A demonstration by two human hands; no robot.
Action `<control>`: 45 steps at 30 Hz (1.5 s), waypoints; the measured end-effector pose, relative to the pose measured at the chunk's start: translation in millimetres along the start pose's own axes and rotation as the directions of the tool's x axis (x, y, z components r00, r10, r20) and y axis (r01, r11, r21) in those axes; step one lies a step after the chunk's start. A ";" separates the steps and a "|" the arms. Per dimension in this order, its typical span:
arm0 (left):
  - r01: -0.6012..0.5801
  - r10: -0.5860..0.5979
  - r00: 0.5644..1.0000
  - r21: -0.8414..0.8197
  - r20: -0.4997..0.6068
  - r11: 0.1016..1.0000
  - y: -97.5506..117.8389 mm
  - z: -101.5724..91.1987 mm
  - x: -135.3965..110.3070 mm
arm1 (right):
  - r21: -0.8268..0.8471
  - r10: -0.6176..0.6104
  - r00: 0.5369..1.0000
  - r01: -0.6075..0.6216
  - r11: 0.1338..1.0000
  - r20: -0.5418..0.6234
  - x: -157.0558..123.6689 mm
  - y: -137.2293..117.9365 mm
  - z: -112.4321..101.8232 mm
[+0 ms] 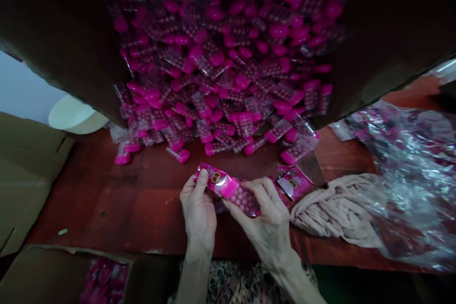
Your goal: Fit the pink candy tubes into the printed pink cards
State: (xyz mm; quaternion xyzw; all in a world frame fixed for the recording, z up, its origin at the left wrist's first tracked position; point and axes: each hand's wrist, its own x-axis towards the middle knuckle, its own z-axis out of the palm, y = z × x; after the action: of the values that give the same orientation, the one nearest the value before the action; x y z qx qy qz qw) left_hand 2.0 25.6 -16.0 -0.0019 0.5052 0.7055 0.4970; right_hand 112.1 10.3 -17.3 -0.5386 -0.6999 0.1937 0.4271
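In front of me, above the table's near part, my left hand (200, 213) pinches the end of a pink printed wrapper (215, 177) between thumb and fingers. My right hand (270, 218) grips a clear tube of round pink candies (242, 200) with a bright pink cap at the wrapper's other end. How far the tube sits inside the wrapper I cannot tell. Close by my right hand lie more flat printed wrappers (295, 182), partly covered by it. Beyond both hands spreads a large heap of capped candy tubes (213, 104).
The heap spills from a tipped cardboard box (359, 47) onto the red table (142, 209). A crumpled cloth (338, 209) and clear plastic bags (420, 175) lie on the right. At lower left, an open box (46, 270) holds pink packets (105, 279). A pale bowl (76, 116) stands farther left.
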 end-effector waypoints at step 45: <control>0.269 -0.289 0.937 0.121 0.199 0.956 -17.9 -4.7 -10.5 | -0.005 0.006 0.989 -0.007 1.000 -0.148 -10.0 17.5 16.2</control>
State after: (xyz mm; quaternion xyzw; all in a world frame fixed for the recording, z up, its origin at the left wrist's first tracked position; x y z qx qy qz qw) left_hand 17.5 14.8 -25.8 0.0256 0.4754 0.5999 0.6430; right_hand 109.9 10.2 -43.1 -0.5549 -0.6651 0.1526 0.4759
